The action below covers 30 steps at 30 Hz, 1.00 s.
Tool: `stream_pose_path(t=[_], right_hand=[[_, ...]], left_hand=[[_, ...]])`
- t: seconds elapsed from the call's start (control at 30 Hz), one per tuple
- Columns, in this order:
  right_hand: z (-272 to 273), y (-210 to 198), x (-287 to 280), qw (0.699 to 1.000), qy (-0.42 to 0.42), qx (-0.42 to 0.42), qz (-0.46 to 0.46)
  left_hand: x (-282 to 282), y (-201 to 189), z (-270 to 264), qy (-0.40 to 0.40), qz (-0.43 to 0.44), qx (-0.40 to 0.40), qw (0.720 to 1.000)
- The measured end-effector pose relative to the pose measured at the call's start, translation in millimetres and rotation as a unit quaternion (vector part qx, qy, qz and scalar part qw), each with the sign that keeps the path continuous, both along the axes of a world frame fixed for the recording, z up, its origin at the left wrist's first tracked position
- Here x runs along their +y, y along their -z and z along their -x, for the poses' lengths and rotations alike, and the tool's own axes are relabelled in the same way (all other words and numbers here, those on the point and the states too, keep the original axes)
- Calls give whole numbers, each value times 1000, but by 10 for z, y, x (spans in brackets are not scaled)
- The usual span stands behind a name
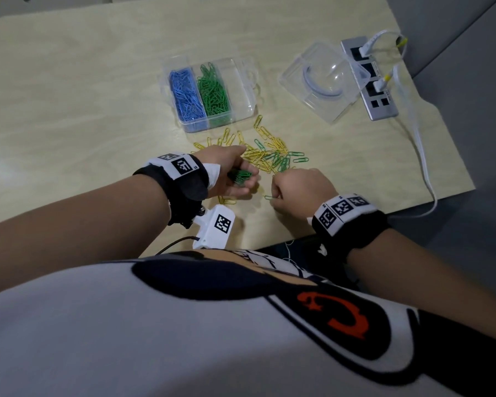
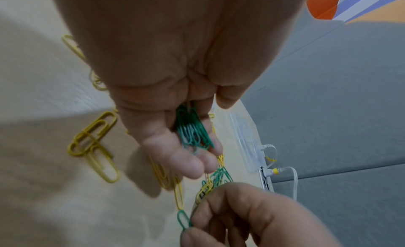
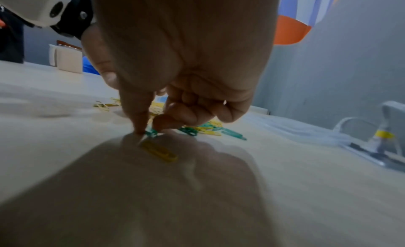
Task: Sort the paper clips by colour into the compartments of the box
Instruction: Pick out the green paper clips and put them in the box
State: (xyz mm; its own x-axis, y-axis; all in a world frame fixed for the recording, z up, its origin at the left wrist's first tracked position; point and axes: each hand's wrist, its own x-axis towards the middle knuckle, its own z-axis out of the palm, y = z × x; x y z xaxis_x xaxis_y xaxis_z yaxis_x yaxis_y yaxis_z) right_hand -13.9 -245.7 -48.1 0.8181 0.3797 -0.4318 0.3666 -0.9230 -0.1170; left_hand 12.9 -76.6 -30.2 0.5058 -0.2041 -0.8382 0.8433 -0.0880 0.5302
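blue and green compartments of box [image 1: 248,90] filled, right 1 empty; left hand [image 1: 229,174] cups green clips [image 1: 240,176], right hand [image 1: 298,193] pinches 1 green clip [image 1: 269,198]; yellow/green pile [image 1: 269,156] left.

Black wristbands [image 1: 350,224], white coded tags; printed, seemingly cartoon shirt [image 1: 241,325].

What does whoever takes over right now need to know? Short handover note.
Left hand: cupped, holding a bunch of green clips.
Right hand: pinching a single green clip at the table.
Box: blue clips in the left compartment, green clips in the middle, right compartment looks empty.
Done: blue sorted, most green binned.
Left: mixed yellow and green pile in front of the box; drop in the held greens, pick out the remaining greens, then move the yellows, probably into the empty compartment.
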Motion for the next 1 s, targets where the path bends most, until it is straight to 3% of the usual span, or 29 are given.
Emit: stream_pose_path(t=[0.17, 0.3, 0.4, 0.5, 0.6, 0.77, 1.0], right_hand=[[53, 6, 46, 999, 31, -19, -14], [34, -127, 46, 968, 88, -26, -235], [-79, -137, 48, 948, 118, -44, -293], [-273, -12, -166, 962, 176, -97, -185], [-370, 101, -373, 984, 149, -77, -67], [-409, 161, -376, 988, 116, -94, -37], [-452, 106, -341, 987, 158, -7, 21]], left_hand=[[-36, -7, -7, -6, -6, -2, 1000], [-96, 8, -3, -6, -12, -8, 1000], [-142, -13, -12, -8, 6, 3, 1000], [-134, -28, -30, 6, 15, 9, 1000], [-103, -27, -51, 2, 14, 11, 1000], [-82, -13, -84, 3, 11, 8, 1000], [-112, 3, -134, -3, 8, 2, 1000]])
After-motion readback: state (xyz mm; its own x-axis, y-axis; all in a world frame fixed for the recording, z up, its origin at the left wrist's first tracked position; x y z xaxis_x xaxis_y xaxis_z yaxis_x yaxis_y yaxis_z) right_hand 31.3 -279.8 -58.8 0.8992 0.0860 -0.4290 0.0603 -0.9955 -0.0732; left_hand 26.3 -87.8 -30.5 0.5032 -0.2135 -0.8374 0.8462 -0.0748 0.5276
